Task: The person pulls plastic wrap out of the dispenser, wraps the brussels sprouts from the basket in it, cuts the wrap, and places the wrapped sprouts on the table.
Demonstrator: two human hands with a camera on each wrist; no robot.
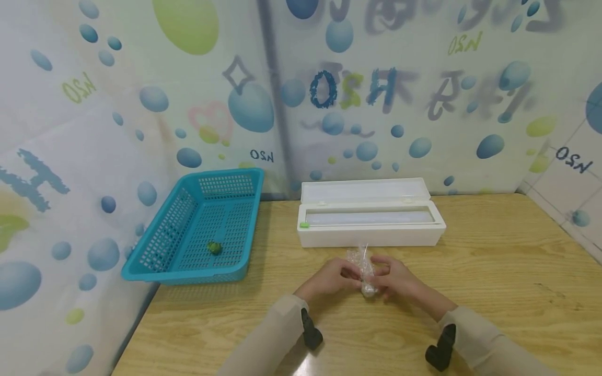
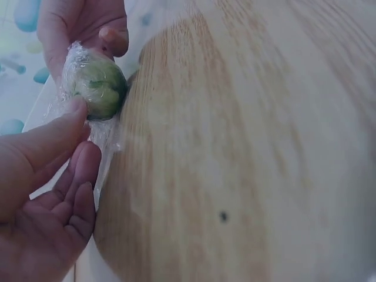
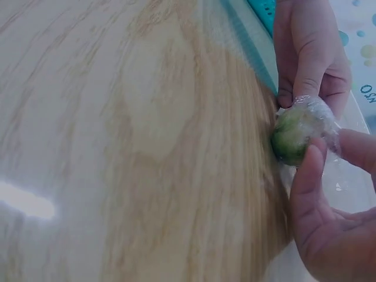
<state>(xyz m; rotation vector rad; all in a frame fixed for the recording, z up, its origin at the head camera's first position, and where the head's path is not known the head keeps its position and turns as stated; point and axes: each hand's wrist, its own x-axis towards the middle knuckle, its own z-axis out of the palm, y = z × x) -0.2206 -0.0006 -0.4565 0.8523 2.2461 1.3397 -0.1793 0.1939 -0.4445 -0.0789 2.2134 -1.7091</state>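
Note:
A small round green vegetable [image 2: 106, 88], wrapped in clear cling film, is between the two hands just above the wooden table; its exact kind is hard to tell through the film. My left hand [image 1: 335, 277] pinches the wrapped vegetable from the left, its thumb against the film. From the other side my right hand [image 1: 397, 277] holds it between thumb and finger, as the right wrist view shows. Loose cling film [image 1: 358, 257] sticks up from the bundle, toward the white dispenser.
Behind the hands stands a white cling film dispenser [image 1: 371, 236], lid raised, with a roll inside and a green slider. To the left, a blue plastic basket [image 1: 188, 278] contains one small green vegetable [image 1: 214, 247]. A printed curtain [image 1: 301, 146] hangs along the table's back.

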